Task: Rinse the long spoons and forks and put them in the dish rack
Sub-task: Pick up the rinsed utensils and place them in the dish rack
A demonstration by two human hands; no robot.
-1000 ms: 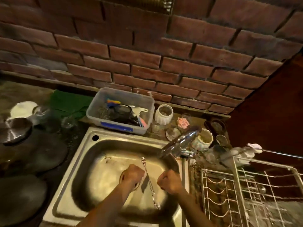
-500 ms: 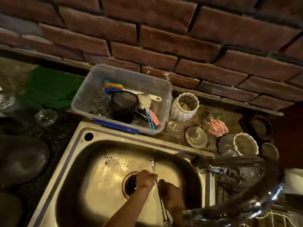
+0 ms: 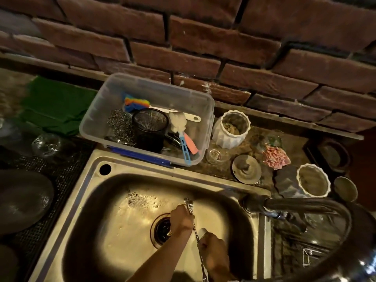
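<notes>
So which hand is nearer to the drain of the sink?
Left. The left hand is right beside the drain, at its right edge; the right hand is farther right and nearer the camera.

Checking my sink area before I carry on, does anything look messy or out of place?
Dark gritty specks lie scattered on the sink floor, up-left of the drain. Nothing else stands out.

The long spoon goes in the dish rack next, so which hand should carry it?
Probably the right hand: it grips the long spoon and lies on the side away from the left hand. No rack shows.
</notes>
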